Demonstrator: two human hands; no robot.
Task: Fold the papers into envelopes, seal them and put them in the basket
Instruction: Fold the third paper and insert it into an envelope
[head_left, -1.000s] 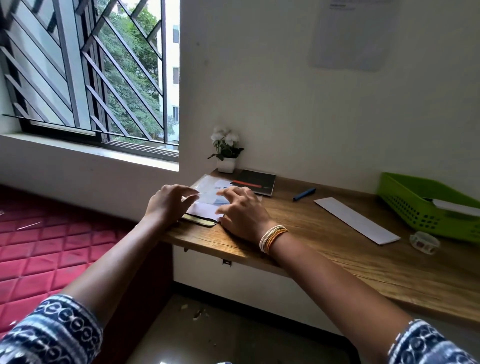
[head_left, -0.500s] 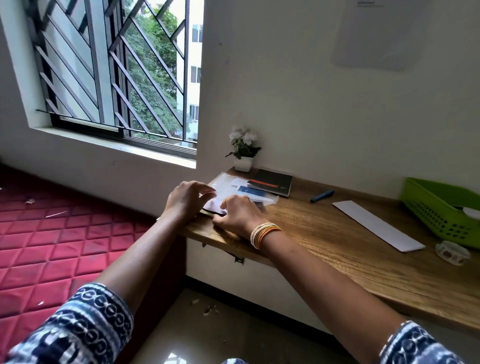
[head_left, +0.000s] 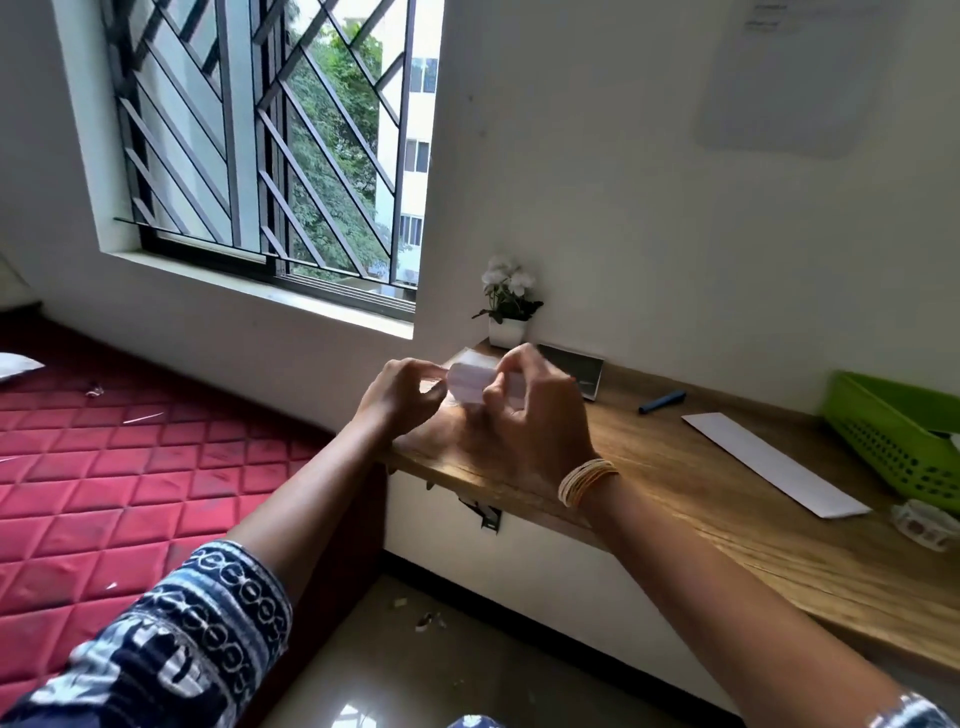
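Observation:
A small white sheet of paper (head_left: 470, 383) is lifted above the left end of the wooden desk (head_left: 675, 483). My left hand (head_left: 402, 397) pinches its left edge, and my right hand (head_left: 530, 410) grips its right side with curled fingers. The picture is blurred there, so the paper's exact shape is unclear. A long folded white paper (head_left: 769, 462) lies flat on the desk to the right. The green basket (head_left: 893, 431) stands at the far right edge, partly cut off.
A roll of tape (head_left: 922, 522) sits near the basket. A blue pen (head_left: 662, 401), a dark notebook (head_left: 576, 366) and a small potted plant (head_left: 508, 306) stand along the wall. A red mattress (head_left: 104, 467) lies left of the desk.
Both hands have risen from the stack at the desk's left end, lifting a white paper off it. The camera view has swung left.

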